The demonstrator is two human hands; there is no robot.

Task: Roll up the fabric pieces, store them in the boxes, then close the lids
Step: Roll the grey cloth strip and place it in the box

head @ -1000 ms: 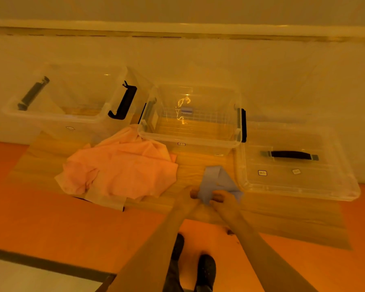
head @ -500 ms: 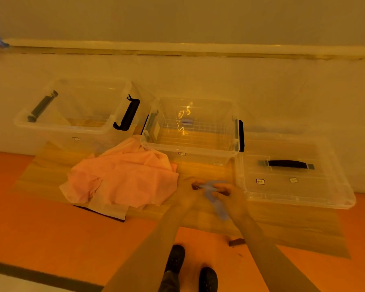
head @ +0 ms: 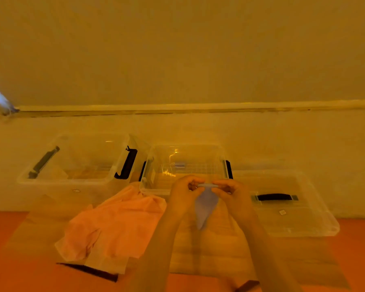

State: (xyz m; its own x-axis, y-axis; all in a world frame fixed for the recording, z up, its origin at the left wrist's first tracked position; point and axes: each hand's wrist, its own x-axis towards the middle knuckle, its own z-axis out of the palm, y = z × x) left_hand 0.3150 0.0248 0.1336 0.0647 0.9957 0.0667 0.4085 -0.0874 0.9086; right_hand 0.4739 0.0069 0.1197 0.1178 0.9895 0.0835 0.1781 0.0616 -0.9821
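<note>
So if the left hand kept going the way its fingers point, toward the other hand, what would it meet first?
Likely the right hand: the left hand faces it across the short rolled top of the blue fabric that both pinch. Depth between them is hard to judge.

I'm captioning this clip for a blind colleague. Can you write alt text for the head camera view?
Both hands, left and right, hold a small blue fabric piece by its top edge, its point hanging down, in front of an open clear box. A pink fabric heap lies left, another open box beyond it, a lid right.
</note>
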